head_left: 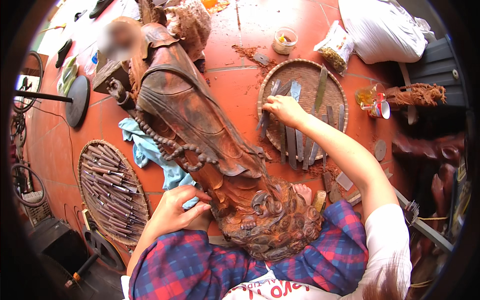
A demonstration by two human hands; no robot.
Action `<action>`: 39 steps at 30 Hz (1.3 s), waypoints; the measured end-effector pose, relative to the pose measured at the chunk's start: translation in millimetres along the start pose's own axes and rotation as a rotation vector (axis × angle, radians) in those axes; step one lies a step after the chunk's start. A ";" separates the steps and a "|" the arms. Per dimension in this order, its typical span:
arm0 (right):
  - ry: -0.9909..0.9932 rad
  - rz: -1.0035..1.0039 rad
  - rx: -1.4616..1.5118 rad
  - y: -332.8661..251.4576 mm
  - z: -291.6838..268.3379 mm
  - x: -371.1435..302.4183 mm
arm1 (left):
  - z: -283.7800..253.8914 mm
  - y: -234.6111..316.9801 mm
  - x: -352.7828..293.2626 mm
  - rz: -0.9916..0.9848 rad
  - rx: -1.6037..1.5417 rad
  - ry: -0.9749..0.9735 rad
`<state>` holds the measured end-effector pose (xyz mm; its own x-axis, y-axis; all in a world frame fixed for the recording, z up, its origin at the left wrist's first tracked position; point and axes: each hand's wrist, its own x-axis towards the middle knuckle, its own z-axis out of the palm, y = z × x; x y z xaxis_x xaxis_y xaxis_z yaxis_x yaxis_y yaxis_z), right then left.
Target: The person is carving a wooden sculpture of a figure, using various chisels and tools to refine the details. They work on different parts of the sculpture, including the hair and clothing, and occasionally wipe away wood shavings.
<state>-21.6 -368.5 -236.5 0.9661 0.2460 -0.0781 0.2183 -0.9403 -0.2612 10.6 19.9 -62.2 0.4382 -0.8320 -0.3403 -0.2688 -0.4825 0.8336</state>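
Observation:
A reddish-brown carved wooden statue (185, 95) with a long robe and a string of beads lies slanting across my lap. Its carved base (272, 220) is nearest me. My left hand (177, 207) rests beside the lower robe, thumb and fingers apart, holding nothing. My right hand (285, 111) reaches over a round woven tray (305, 70). Its fingers are curled at a flat dark strip (264, 122), which appears pinched in them, though the fingertips are partly hidden. Several flat metal strips (300, 145) lie around that hand, some overhanging the tray's near rim.
A second woven tray (84, 200) at left holds several wooden-handled carving tools (112, 187). A light-blue cloth (167, 165) lies beside the statue. Right of the strips stand cups (375, 100) and a small carving (417, 95). A plastic tub (285, 41) and white sack (382, 30) sit farther back.

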 end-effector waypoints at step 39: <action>0.359 -0.206 1.088 -173.3 -181.7 55.9 | -29.0 35.5 20.1 0.233 0.125 0.345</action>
<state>19.6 -234.5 -20.7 0.9477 0.1260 0.2934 0.3104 -0.1487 -0.9389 34.7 -6.0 -26.8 0.6087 -0.7927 0.0335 -0.4867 -0.3397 0.8048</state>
